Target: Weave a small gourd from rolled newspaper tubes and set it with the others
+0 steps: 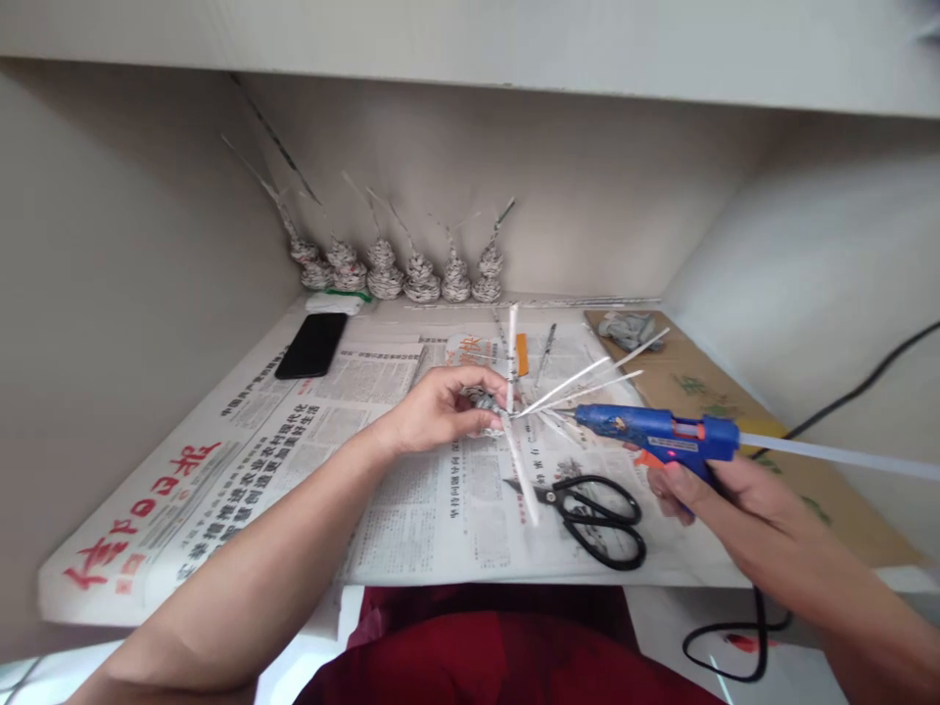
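Observation:
My left hand (447,406) is closed around a small woven paper piece (483,399), mostly hidden by the fingers. Several rolled paper strips (565,386) fan out from it, up, down and to the right. In my right hand (724,494) is a blue hot glue gun (638,427), its nozzle pointing left at the base of the strips; I cannot tell whether it touches them. A white glue stick (829,454) sticks out of its back. Black-handled scissors (598,514) lie on the newspaper below, with one strip passing over the blades.
Newspaper (242,490) covers the table. Several woven paper gourds (422,277) stand along the back wall. A black phone (313,345) lies left, cardboard (705,392) with a crumpled grey wad (630,331) right. The black cord (873,367) runs on the right; a shelf (470,44) overhangs.

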